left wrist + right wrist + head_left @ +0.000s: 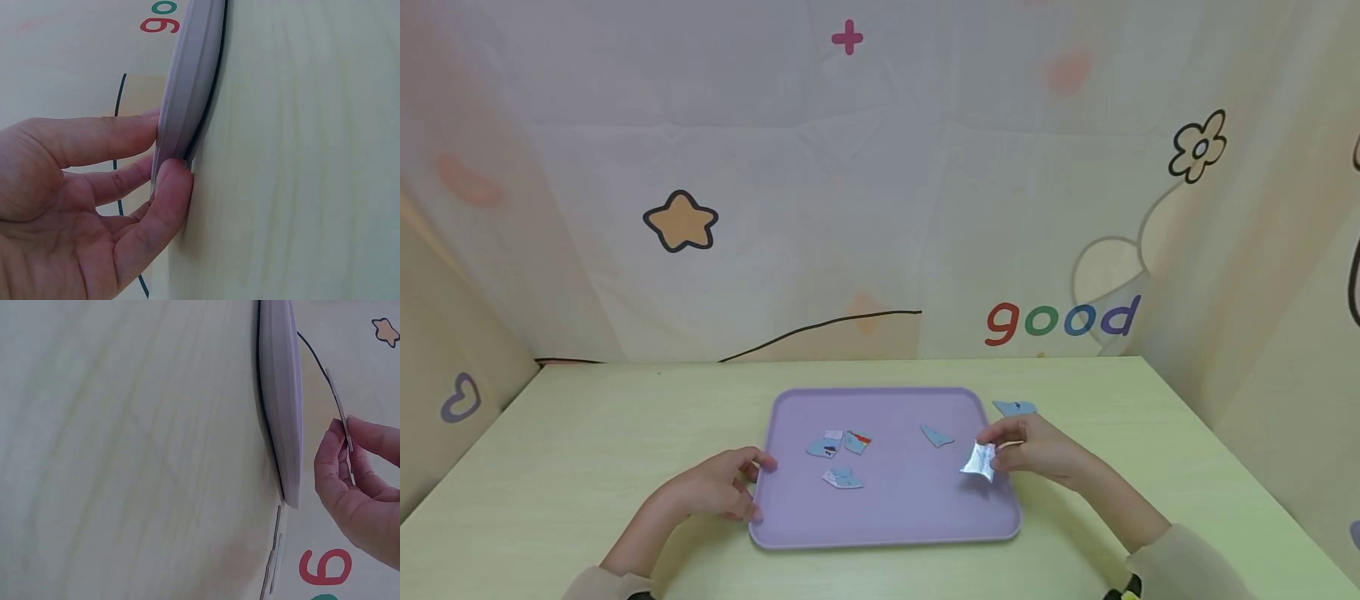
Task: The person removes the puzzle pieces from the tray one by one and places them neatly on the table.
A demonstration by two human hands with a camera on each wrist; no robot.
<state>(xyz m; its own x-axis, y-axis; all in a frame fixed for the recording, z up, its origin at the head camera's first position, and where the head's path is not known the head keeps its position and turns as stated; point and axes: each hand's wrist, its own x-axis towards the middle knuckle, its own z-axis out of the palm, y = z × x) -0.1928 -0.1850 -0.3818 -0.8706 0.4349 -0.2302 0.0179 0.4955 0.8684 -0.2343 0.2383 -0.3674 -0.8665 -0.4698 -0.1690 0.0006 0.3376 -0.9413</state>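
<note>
Piece point(979, 462), silvery face showing, pinched by right hand point(1037, 454) above tray point(917, 518), near right edge. Left hand point(717, 486) clamped on left edge. Best: light pinch, tray braced, piece unbent.

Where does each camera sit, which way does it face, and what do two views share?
Head: on the head, facing forward and down at the purple tray; left hand, right hand, forearms and sleeves show.
Left wrist: on that wrist, facing the left hand at the tray's edge; only that hand shows.
Right wrist: on that wrist, facing the right hand, which pinches a silvery piece; only that hand shows.
Both wrist views share the tray's side.
</note>
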